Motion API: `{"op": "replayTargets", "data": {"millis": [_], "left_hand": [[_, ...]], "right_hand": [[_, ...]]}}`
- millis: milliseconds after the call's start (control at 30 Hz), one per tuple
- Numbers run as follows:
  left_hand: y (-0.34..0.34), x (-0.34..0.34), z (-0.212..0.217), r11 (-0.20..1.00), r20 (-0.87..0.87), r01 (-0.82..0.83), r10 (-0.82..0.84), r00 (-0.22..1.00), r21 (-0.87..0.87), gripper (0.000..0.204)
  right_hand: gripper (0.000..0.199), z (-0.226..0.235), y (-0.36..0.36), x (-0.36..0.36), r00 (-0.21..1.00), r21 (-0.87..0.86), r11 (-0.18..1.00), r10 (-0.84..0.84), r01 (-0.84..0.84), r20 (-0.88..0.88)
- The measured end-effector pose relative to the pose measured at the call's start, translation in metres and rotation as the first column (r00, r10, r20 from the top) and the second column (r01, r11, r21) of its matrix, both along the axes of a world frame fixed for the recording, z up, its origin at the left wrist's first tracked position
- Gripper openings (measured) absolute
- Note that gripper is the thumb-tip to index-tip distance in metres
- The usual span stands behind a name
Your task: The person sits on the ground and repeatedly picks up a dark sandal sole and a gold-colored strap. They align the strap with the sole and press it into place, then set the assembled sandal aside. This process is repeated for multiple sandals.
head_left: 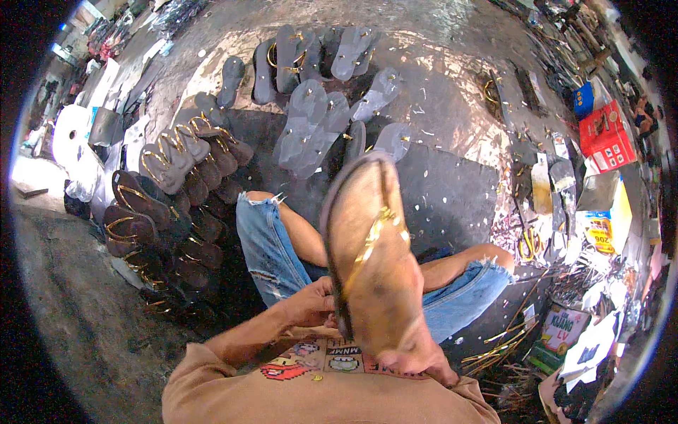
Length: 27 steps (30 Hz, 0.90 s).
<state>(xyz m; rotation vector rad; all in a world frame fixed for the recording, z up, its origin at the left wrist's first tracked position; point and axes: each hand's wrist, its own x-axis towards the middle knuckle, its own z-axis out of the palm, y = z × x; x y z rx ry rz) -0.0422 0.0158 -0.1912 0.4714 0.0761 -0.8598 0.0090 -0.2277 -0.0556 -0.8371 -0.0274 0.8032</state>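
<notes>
Got a tan flat sandal sole with a dark rim and a gold strap [371,254] up in front of me, sole side toward my face, heel end down by my chest. My left hand [311,300] is pinched narrow on its near edge, and my right hand [424,357] is wrapped around the heel end from underneath, so both are holding the same piece.

I'm sitting cross-legged in ripped blue jeans [268,247] on the concrete floor [452,85]. To my left there's a stacked row of brown sandals with gold straps [169,191] that look finished. Straight ahead lies a bunch of grey bare soles [311,120] with only little gold studs, so plenty is left. Loose gold strap strips [494,346] sit by my right knee.
</notes>
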Motion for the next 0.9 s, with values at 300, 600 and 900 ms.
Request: {"op": "replayTargets", "data": {"millis": [300,600,900], "left_hand": [[-0.026,0.069,0.017,0.797,0.207,-0.433,0.38,0.902,0.422,0.055],[-0.016,0.111,0.041,0.463,0.357,-0.608,0.521,0.775,0.645,0.048],[0.073,0.139,0.12,-0.166,0.769,-0.768,-0.078,0.635,0.618,0.051]], "right_hand": [[0.138,-0.015,0.036,0.054,0.93,-0.099,0.975,-0.155,0.198,0.333],[0.128,-0.049,0.063,0.046,0.914,-0.351,0.91,-0.066,0.219,0.4],[0.094,-0.118,-0.04,0.155,0.827,-0.7,0.455,-0.182,0.551,0.533]]}}
